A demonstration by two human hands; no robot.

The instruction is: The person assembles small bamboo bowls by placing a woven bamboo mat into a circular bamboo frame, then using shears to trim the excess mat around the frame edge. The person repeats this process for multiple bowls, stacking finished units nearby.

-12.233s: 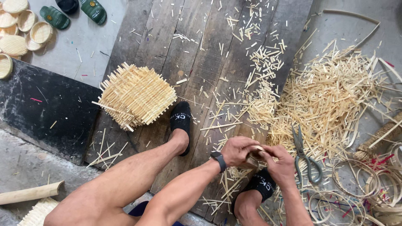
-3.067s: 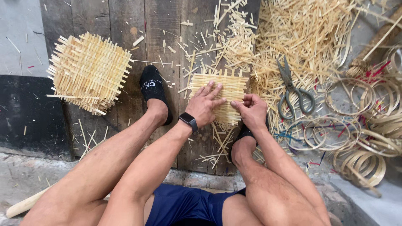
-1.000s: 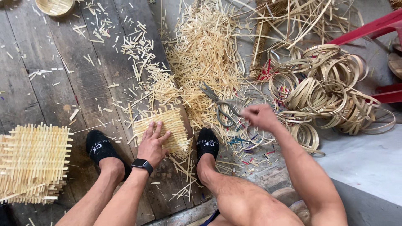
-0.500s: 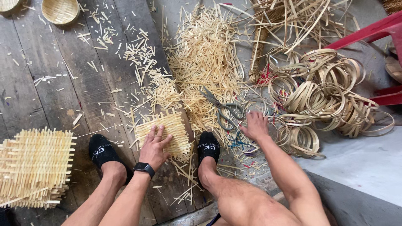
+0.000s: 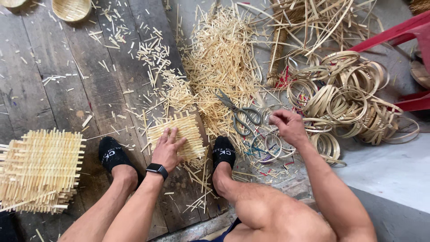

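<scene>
My left hand (image 5: 168, 150) lies flat, fingers spread, on a small woven bamboo mat (image 5: 179, 133) on the wooden planks between my two black-socked feet. My right hand (image 5: 289, 127) hovers to the right over thin bamboo rings (image 5: 268, 145), fingers curled and pinched; whether a ring is between them I cannot tell. Grey scissors (image 5: 239, 114) lie just left of that hand, on the edge of a heap of cut bamboo slivers (image 5: 221, 62).
A stack of finished woven mats (image 5: 38, 170) sits at the left. Many coiled bamboo hoops (image 5: 354, 94) lie at the right, beside red furniture legs (image 5: 403, 33). A small woven bowl (image 5: 70, 8) is at the top left. Long strips are scattered at the top.
My right hand left the mat, reached right past the scissors to the rings, then drew up slightly. The left hand stays pressed on the mat.
</scene>
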